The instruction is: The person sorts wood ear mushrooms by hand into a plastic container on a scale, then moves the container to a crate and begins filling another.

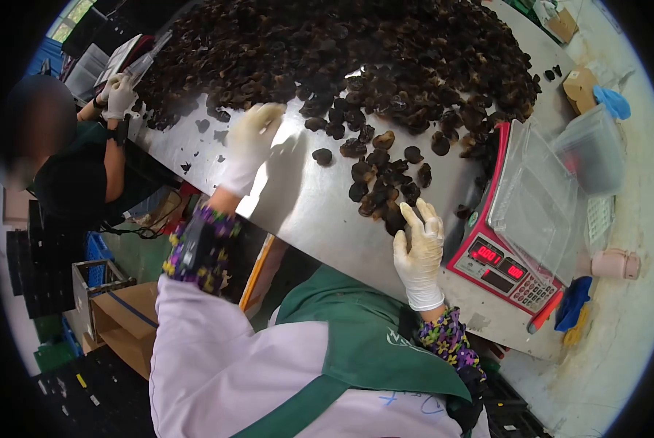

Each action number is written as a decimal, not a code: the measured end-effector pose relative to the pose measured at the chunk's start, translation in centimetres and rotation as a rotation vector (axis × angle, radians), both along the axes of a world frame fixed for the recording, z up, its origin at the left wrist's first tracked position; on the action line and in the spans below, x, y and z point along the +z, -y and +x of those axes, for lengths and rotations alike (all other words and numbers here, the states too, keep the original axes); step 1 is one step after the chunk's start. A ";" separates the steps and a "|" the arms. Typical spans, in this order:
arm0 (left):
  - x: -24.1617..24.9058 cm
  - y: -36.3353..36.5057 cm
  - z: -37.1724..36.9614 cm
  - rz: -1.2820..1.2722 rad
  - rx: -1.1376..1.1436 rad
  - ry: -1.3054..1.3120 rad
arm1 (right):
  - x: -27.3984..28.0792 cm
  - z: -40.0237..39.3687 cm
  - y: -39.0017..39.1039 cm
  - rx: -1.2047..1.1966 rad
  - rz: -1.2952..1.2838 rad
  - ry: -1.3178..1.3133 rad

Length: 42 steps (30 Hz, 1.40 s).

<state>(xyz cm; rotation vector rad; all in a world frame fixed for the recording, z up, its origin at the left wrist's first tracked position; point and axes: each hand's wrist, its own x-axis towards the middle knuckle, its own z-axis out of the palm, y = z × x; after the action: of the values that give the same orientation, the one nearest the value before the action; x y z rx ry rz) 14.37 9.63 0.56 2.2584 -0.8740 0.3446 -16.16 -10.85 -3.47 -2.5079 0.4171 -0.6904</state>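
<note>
Fungus pieces (385, 179) black-brown, some amber — surface (308, 219) silver-grey. Gloves (422, 252) creamy white, cuffs (447, 339) purple-and-yellow floral on black. Scale (500, 261) red-framed, digits (486, 252) red — apron (374, 347) green.

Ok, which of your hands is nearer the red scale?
Right. The right hand is just beside the scale, to its left in the picture and apart from it; the left hand is well farther left, beyond the small dark pile.

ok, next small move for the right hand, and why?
Probably curl the gloved right hand around the small dark mushroom cluster: it is right at the cluster's near edge, and the red digital scale alongside reads just 0.001.
</note>
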 end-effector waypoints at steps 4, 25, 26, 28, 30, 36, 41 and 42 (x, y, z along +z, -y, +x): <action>-0.4 6.4 3.8 0.315 -0.078 0.209 | -0.1 0.0 0.2 -0.003 0.011 -0.008; 0.7 -18.7 -6.3 0.380 0.603 0.156 | 0.2 0.1 0.1 0.017 0.003 -0.035; 0.2 -17.7 -6.1 0.265 0.531 0.070 | 0.2 0.1 0.0 0.019 0.003 -0.038; -0.8 -14.2 -5.0 0.162 0.325 0.032 | 0.3 0.2 0.0 0.012 -0.009 -0.037; -1.4 -8.5 -3.7 0.048 0.139 0.032 | 0.1 0.1 0.1 0.007 -0.001 -0.028; -3.0 6.7 -0.2 0.082 -0.123 0.012 | 0.1 0.0 0.0 -0.039 0.027 -0.014; -3.2 10.8 -3.2 0.053 -0.285 -0.048 | 0.1 0.0 0.0 -0.037 0.042 -0.027; -3.3 10.7 -4.0 0.038 -0.355 -0.128 | 0.1 0.0 0.0 -0.035 0.043 -0.033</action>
<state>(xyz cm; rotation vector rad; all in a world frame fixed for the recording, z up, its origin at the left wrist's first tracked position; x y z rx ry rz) 10.39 -1.06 -2.78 2.0802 -1.1936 0.0215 -16.15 -10.88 -3.37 -2.4798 0.4840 -0.6476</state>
